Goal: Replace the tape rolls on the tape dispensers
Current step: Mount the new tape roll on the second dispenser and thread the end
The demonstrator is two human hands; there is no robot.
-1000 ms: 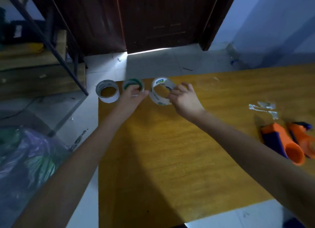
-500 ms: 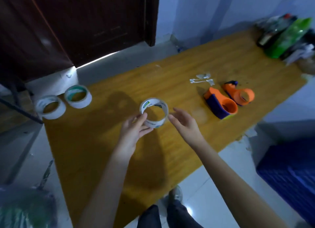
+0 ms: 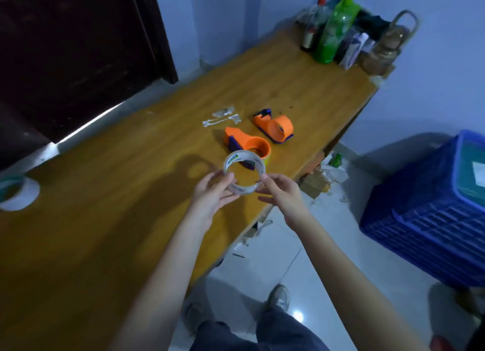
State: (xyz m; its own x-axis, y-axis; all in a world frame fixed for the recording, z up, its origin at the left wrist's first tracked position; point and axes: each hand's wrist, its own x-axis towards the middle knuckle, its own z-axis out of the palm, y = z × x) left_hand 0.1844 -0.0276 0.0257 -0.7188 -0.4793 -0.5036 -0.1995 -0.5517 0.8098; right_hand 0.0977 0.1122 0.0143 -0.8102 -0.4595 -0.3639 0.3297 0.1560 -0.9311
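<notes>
A clear tape roll (image 3: 244, 175) with a white core and a green label is held up over the yellow wooden table (image 3: 105, 193). My left hand (image 3: 214, 193) grips its left side and my right hand (image 3: 282, 196) pinches its right edge with the fingertips. Just beyond the roll lie two orange and purple tape dispensers, the near one (image 3: 245, 143) partly hidden behind the roll, the far one (image 3: 274, 126) to its right. Another white tape roll (image 3: 17, 194) with a green core lies flat at the table's far left edge.
Scraps of used tape (image 3: 223, 117) lie beyond the dispensers. Bottles, with a green one (image 3: 332, 33), and a jar (image 3: 388, 49) crowd the table's far right end. A blue plastic crate (image 3: 430, 214) stands on the tiled floor to the right. A dark door (image 3: 78, 49) is behind the table.
Both hands have carried the clear roll from the table's left end, where two other rolls lay, rightward to just in front of the near dispenser. The view has swung right.
</notes>
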